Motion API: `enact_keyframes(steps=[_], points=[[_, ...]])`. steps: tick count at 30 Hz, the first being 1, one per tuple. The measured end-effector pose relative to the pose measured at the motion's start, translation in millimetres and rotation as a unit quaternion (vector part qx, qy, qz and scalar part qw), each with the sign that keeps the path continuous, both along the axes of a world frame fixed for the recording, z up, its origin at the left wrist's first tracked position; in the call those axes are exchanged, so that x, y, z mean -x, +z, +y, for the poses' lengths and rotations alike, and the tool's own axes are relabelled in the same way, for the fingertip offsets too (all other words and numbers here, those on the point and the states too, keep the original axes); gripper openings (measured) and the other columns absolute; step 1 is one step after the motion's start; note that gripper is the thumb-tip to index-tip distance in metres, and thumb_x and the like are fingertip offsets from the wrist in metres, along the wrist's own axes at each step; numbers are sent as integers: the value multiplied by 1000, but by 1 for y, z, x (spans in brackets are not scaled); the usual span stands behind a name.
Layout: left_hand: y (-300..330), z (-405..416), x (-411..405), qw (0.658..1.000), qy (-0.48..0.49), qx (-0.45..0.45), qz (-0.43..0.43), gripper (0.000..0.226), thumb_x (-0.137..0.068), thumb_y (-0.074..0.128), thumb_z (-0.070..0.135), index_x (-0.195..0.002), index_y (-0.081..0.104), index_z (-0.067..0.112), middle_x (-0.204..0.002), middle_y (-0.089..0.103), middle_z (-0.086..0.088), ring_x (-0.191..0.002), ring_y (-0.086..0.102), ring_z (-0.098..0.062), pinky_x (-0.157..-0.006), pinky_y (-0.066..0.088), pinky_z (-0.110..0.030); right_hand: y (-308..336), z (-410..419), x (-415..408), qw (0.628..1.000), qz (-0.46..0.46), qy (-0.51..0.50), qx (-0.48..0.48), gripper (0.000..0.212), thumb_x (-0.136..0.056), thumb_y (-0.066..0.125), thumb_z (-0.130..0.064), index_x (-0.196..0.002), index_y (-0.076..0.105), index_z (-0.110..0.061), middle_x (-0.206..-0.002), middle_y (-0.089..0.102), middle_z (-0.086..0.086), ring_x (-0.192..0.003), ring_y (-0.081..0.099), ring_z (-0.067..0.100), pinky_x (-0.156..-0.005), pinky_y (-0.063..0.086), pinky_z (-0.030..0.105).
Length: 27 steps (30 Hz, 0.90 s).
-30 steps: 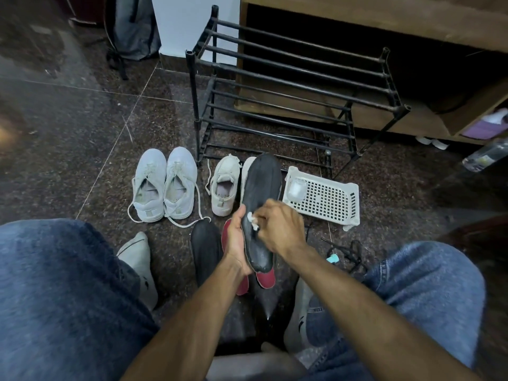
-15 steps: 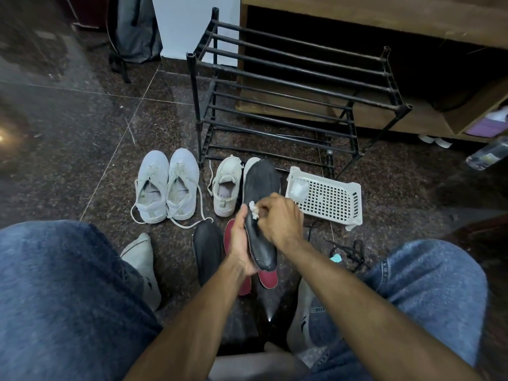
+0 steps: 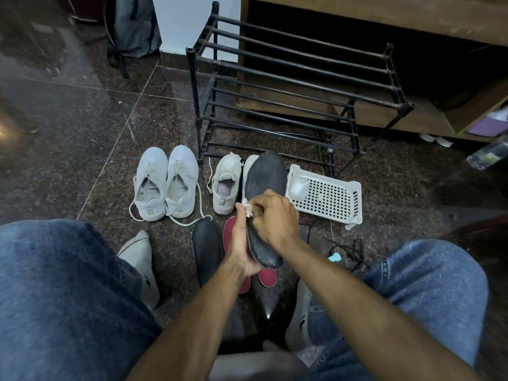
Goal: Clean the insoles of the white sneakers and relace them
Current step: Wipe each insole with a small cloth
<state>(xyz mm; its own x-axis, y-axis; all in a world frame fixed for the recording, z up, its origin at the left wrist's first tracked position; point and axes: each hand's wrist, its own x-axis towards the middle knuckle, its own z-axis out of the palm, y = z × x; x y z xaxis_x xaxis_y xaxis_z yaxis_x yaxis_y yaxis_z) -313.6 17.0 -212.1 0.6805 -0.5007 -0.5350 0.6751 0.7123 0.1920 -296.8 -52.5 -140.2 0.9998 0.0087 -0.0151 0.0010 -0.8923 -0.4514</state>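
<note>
Left hand (image 3: 242, 243) is cradling the insole (image 3: 264, 193) edgewise; right hand (image 3: 275, 215) is pinching a wipe (image 3: 248, 210). Advise firm, overlapping strokes, supporting underneath.

You look down on a dark speckled stone floor (image 3: 82, 138), polished, with pale grout lines running across it. A bright reflection sits at the far left edge. At the far side a black metal shoe rack (image 3: 297, 86) with bare rails stands against a wooden cabinet (image 3: 384, 15). To its left you see a strip of white wall (image 3: 189, 20), and further left a grey bag (image 3: 136, 26) leaning there. The light is dim, the corners falling into shadow.
</note>
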Motion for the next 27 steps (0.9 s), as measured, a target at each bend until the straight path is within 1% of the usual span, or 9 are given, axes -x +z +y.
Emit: enact_keyframes(steps=[2, 5, 6, 10, 14, 18, 21, 24, 27], points=[[-2, 7, -5, 1000, 21, 4, -6, 74, -82, 44, 78, -95, 72, 10, -95, 69, -11, -90, 69, -26, -88, 52, -37, 0, 6, 13, 1000, 17, 2, -16, 26, -88, 56, -14, -101, 74, -27, -98, 66, -3, -88, 62, 26, -75, 48, 34], [-11, 12, -9, 999, 35, -32, -26, 78, -78, 49, 79, -102, 65, 7, -101, 61, -11, -101, 59, -25, -114, 32, -39, -2, 3, 35, 998, 50, 34, -21, 26, -86, 57, -13, -98, 74, -29, -98, 65, -6, -94, 60, 25, -79, 48, 34], [-8, 12, -9, 999, 26, -39, -26, 78, -78, 52, 79, -104, 64, 7, -102, 60, -11, -102, 58, -25, -115, 31, -39, -1, 0, 36, 998, 45, 51, -9, 26, -87, 57, -13, -99, 73, -29, -99, 65, -6, -95, 60, 25, -79, 48, 34], [1, 4, -1, 999, 23, 9, -39, 70, -89, 43, 70, -99, 76, 9, -99, 70, -14, -95, 69, -25, -91, 53, -36, 4, -15, 8, 990, 6, 104, 97, 31, -89, 54, -11, -111, 69, -27, -106, 60, -4, -87, 64, 27, -77, 51, 38], [4, 4, 3, 999, 10, -15, -41, 72, -87, 50, 70, -115, 71, 8, -122, 63, -15, -117, 58, -27, -115, 32, -41, 2, -25, -13, 997, -22, 29, 62, 28, -92, 58, -13, -113, 71, -26, -105, 64, -5, -89, 64, 22, -80, 52, 34], [-2, 11, -4, 998, 52, -5, -31, 72, -90, 45, 67, -118, 66, 4, -112, 66, -16, -102, 65, -28, -99, 48, -39, -7, -17, 26, 996, 18, 83, 5, 25, -89, 62, -14, -107, 74, -26, -100, 67, -8, -90, 62, 20, -79, 50, 31], [-6, 12, -6, 999, 25, -13, -26, 84, -80, 48, 77, -108, 63, 0, -102, 65, -17, -94, 66, -27, -85, 57, -38, -7, -15, 48, 991, 28, 128, -10, 18, -91, 63, -18, -104, 74, -25, -99, 66, -11, -90, 62, 20, -78, 50, 34], [3, 8, -4, 1000, 22, -3, -22, 75, -83, 52, 73, -110, 67, 5, -104, 66, -14, -98, 66, -27, -90, 53, -38, -7, -15, 32, 993, 11, 113, 24, 27, -91, 58, -12, -110, 72, -25, -101, 62, -8, -86, 62, 23, -76, 50, 35], [8, 3, 2, 1000, 12, -7, -16, 69, -87, 48, 69, -108, 72, 8, -105, 70, -15, -98, 69, -27, -93, 50, -36, -5, -17, 5, 998, -7, 38, 41, 27, -92, 54, -16, -109, 71, -27, -104, 61, -7, -88, 62, 24, -72, 42, 31]])
